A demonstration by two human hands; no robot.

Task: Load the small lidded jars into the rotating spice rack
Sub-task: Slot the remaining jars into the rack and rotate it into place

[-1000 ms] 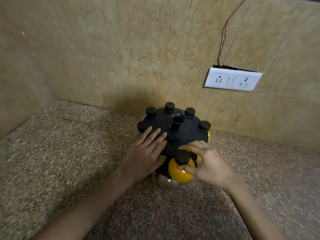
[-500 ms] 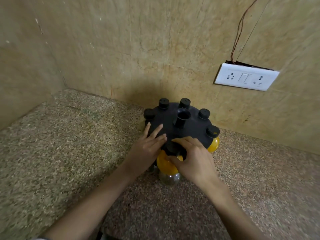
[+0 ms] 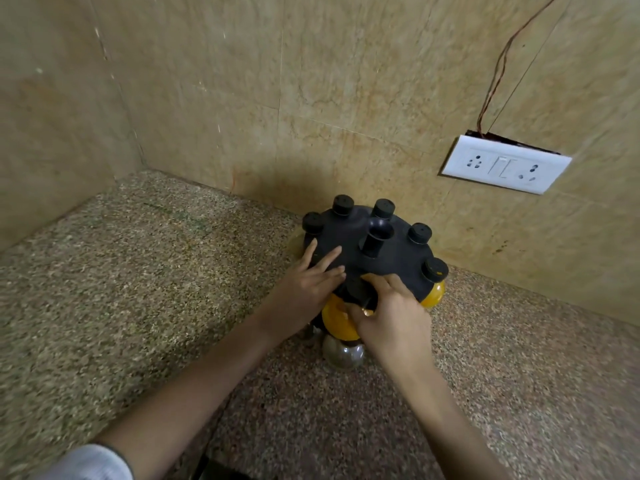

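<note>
A black round spice rack (image 3: 398, 258) stands on the speckled counter near the back wall, with a short central post (image 3: 375, 239). Several black jar lids poke up around its rim. My right hand (image 3: 389, 315) grips a yellow-filled jar (image 3: 334, 318) by its black lid at the rack's near edge, pressed against the rim. My left hand (image 3: 308, 284) lies flat on the rack's top at its left side, fingers spread. Another yellow jar (image 3: 434, 294) hangs at the right rim. A clear jar (image 3: 343, 353) shows on the lower tier below the held one.
The stone counter (image 3: 138, 289) meets tiled walls at the back and left, forming a corner. A white switch and socket plate (image 3: 504, 166) sits on the back wall at right, with loose wires (image 3: 498, 64) running up from it.
My right hand has pushed the yellow jar in from just outside the rack until it sits against the rim. My left hand stays flat on the top. The view has shifted.
</note>
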